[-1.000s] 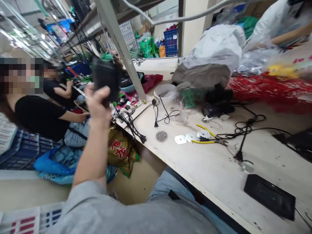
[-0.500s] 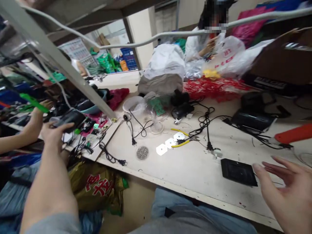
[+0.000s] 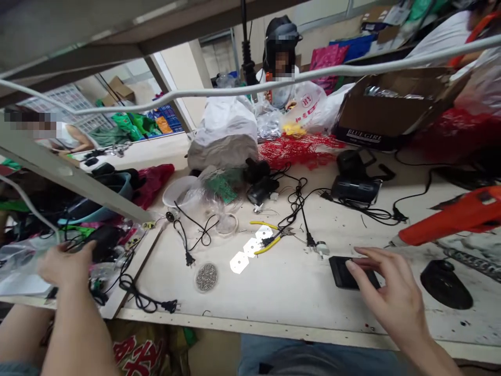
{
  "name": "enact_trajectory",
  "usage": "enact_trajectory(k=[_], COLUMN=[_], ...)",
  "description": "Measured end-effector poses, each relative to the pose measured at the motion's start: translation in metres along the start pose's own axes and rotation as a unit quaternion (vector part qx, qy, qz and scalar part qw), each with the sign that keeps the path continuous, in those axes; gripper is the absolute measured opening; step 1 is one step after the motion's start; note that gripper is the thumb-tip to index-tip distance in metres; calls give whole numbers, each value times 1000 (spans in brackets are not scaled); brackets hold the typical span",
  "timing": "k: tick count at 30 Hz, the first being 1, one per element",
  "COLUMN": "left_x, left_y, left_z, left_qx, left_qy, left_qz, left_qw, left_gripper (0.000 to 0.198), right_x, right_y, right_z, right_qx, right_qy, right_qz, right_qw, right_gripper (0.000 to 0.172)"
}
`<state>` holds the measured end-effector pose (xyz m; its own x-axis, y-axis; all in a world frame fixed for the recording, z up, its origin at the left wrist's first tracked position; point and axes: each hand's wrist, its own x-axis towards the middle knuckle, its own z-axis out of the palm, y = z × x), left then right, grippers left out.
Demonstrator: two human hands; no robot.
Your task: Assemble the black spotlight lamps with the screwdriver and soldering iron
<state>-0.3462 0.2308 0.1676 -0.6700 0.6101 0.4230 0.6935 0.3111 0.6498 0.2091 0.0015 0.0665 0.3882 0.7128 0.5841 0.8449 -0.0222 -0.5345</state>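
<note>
At the left, my left hand (image 3: 64,263) reaches across the table divider with thumb and fingers apart. Its thumb meets the left side of a dark casing (image 3: 106,241) lying among small parts; the fingertips are partly hidden. My right hand (image 3: 393,290) is open over a flat black rectangular cover (image 3: 342,274), overlapping its right part. Whether the thumb touches the cover, I cannot tell. An orange electric screwdriver (image 3: 442,216) is just beyond that hand. To its right lies a black rounded part (image 3: 446,284).
Yellow-handled pliers (image 3: 270,248) rest on white hexagonal plates (image 3: 240,262). A round dish of screws (image 3: 206,277) and plug cables (image 3: 170,305) lie nearer. A shelf post (image 3: 74,180) slants at left; a black motor-like unit (image 3: 358,190) sits behind. Co-workers (image 3: 279,62) are across the table.
The view has swung left. My left hand has set the dark casing down among the parts and shifted left of it. My right hand has come leftward over the black cover.
</note>
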Motion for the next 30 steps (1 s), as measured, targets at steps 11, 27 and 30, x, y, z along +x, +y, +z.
enact_trajectory(k=[11, 27, 30], left_x=[-221, -172, -171], left_y=[221, 274, 258], left_z=[166, 111, 97], left_qx=[-178, -559, -562], left_qy=[-413, -389, -386], left_qz=[237, 55, 53], left_qw=[861, 730, 730], left_gripper=[58, 62, 59], right_x=[-6, -15, 17], right_y=[-9, 11, 11], right_z=[0, -3, 26], right_qx=[82, 146, 151], right_qy=[-50, -30, -42], right_qz=[-53, -6, 30], right_qw=[994, 989, 987], right_gripper=[14, 13, 23])
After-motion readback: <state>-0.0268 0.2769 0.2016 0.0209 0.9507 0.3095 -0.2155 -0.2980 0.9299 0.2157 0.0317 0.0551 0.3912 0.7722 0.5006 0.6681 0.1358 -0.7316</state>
